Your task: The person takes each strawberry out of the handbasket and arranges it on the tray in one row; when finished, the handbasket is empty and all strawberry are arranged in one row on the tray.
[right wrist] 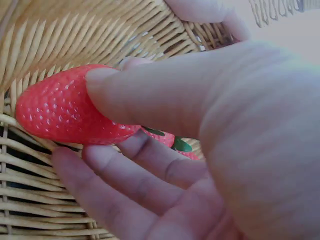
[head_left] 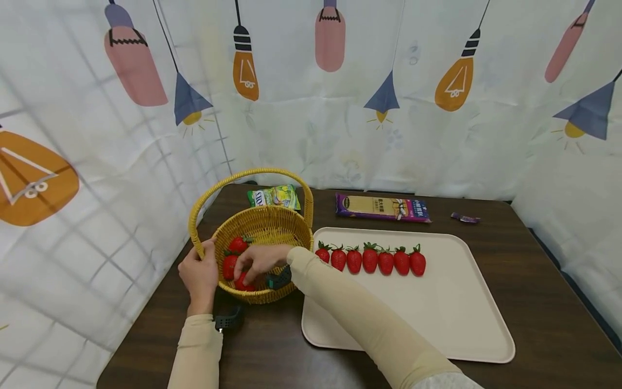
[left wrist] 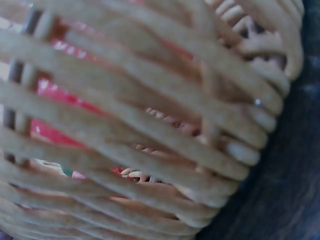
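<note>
A yellow wicker basket (head_left: 269, 220) with a tall arched handle stands at the left of the table. My left hand (head_left: 200, 273) grips it at its left side, where the handle meets the rim. Inside the basket, my right hand (head_left: 262, 259) pinches a red strawberry (right wrist: 60, 107) between thumb and fingers. Two more strawberries (head_left: 230, 267) lie beside it along the left wall. In the right wrist view, green leaves (right wrist: 182, 145) show behind the held one. The left wrist view is filled by the blurred basket weave (left wrist: 150, 100), red showing through its gaps.
Right of the basket lies a beige tray (head_left: 437, 308) with several strawberries (head_left: 370, 259) in a row near its far edge. Behind stand a green snack bag (head_left: 275, 198), a long purple packet (head_left: 383, 208) and a small purple wrapper (head_left: 465, 218). A printed curtain (head_left: 311, 135) borders the table.
</note>
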`<state>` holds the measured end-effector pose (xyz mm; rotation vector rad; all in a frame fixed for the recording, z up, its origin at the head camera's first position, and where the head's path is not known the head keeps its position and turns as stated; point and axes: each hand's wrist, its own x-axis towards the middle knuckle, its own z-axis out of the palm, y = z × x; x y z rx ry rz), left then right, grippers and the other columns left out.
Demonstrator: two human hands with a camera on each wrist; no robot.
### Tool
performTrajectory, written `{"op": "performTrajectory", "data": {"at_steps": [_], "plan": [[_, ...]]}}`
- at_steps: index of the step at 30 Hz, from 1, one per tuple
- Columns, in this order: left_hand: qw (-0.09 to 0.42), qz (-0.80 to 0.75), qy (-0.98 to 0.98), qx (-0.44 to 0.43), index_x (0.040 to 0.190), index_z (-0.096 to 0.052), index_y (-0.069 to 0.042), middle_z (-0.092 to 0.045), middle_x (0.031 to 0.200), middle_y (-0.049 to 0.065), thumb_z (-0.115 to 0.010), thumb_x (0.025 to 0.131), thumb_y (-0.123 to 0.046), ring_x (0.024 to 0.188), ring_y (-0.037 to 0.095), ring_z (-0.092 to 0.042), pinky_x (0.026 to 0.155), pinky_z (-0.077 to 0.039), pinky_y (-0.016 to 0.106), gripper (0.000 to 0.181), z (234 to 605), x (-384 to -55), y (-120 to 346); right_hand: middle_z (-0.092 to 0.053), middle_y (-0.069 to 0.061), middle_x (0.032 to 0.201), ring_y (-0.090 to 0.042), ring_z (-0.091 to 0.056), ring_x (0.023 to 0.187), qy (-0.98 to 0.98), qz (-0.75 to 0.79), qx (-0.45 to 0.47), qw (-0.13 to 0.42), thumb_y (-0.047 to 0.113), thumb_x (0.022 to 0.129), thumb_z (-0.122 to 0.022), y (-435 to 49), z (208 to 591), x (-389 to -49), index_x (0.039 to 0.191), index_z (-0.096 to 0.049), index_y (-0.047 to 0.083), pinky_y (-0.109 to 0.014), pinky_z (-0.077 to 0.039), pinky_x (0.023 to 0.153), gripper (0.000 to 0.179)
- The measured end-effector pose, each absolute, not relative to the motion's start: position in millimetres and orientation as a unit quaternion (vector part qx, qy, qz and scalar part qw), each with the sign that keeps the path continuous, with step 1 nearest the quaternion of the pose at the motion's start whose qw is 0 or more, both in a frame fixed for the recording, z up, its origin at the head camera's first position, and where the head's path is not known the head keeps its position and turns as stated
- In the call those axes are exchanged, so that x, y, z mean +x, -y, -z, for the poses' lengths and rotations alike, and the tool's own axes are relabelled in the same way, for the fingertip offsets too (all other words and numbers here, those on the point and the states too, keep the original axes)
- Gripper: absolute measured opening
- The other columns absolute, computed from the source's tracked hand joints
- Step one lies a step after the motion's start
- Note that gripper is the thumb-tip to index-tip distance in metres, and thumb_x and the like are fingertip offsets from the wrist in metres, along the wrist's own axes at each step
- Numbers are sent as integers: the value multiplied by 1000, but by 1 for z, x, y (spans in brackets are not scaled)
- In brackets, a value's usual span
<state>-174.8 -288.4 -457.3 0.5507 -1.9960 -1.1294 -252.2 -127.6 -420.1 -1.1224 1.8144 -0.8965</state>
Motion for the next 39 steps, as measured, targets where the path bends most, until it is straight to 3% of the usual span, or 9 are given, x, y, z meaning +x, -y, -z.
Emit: {"op": "performTrajectory", "data": {"at_steps": [6, 14, 18, 22, 29, 32, 37, 39], "plan": [[389, 436, 783, 215, 99, -80, -14, -74, 85, 13, -56, 96, -32, 55, 14, -41, 53, -29, 27, 30, 458, -175, 288, -67, 2, 97, -11, -56, 79, -710, 407, -423, 389, 1, 87, -67, 120, 420, -256, 102, -70, 8, -25, -52, 72, 17], [395, 433, 781, 218, 98, -80, -14, -72, 77, 10, -58, 95, -29, 52, 13, -36, 54, -27, 28, 27, 457, -175, 289, -66, 7, 108, -10, -55, 75, -735, 416, -414, 339, 4, 91, -58, 97, 401, -259, 113, -72, 9, -35, -54, 75, 27], [391, 439, 779, 219, 98, -80, -15, -70, 72, -6, -58, 95, -31, 52, 14, -36, 54, -27, 28, 28, 456, -176, 290, -65, 2, 115, -11, -58, 85, -749, 419, -410, 310, 5, 94, -55, 79, 393, -260, 118, -69, 5, -37, -53, 81, 28], [383, 443, 780, 220, 100, -80, -15, -58, 59, -18, -57, 95, -34, 50, 13, -33, 53, -26, 29, 30, 458, -176, 290, -62, -2, 118, -13, -60, 95, -754, 435, -397, 291, 5, 93, -59, 59, 392, -261, 118, -66, 6, -32, -53, 81, 26], [382, 447, 779, 217, 100, -80, -15, -50, 50, -11, -55, 96, -37, 48, 12, -32, 51, -25, 29, 33, 459, -174, 289, -65, 1, 114, -16, -62, 96, -762, 473, -362, 254, 13, 91, -67, 21, 392, -261, 116, -67, 15, -29, -52, 81, 25], [380, 447, 779, 218, 100, -80, -16, -52, 51, -8, -54, 96, -38, 49, 13, -33, 52, -26, 29, 34, 460, -174, 288, -66, 1, 113, -17, -62, 95, -764, 491, -343, 238, 16, 92, -67, 1, 392, -258, 117, -67, 18, -37, -53, 84, 25], [381, 449, 778, 218, 100, -80, -16, -60, 62, -21, -55, 96, -37, 50, 12, -36, 52, -27, 28, 33, 461, -176, 290, -62, -3, 119, -23, -63, 98, -755, 541, -305, 212, 14, 93, -64, -34, 398, -252, 116, -67, 16, -55, -49, 88, 24], [380, 451, 778, 218, 100, -80, -17, -58, 62, -24, -54, 96, -37, 49, 12, -36, 52, -27, 28, 33, 461, -177, 290, -61, -5, 121, -24, -64, 99, -754, 558, -281, 205, 14, 93, -64, -47, 402, -250, 117, -66, 15, -56, -49, 89, 24]]}}
